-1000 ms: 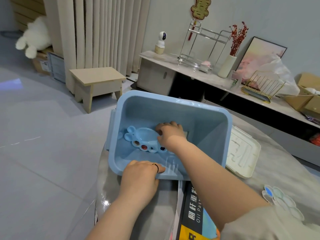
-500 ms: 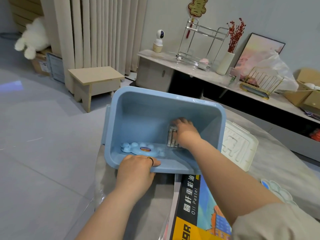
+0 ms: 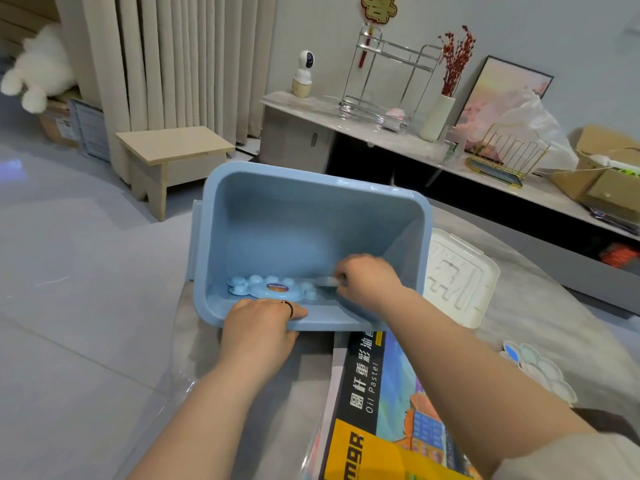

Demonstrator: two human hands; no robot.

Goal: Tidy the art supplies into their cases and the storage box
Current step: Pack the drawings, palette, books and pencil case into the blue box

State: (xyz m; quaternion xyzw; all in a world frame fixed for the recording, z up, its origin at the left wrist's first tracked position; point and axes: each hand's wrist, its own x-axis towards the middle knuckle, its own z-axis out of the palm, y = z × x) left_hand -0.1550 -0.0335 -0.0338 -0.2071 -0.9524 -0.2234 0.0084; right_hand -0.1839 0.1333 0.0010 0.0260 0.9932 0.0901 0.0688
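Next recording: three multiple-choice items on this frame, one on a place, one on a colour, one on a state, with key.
1. Where is the white lid? A inside the storage box; B beside its right wall; C under it.
2. The storage box's colour? A light blue; B red; C green.
3. The left hand? A hangs idle; B grips the box's near rim; C lifts the lid.
Key: B, the lid lies outside, to the right; A, walls and rim are light blue; B, its fingers curl round the rim.

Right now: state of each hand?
Left hand: grips the near rim of the blue storage box.
Right hand: inside the box, fingers curled on a small pale item, too blurred to identify.
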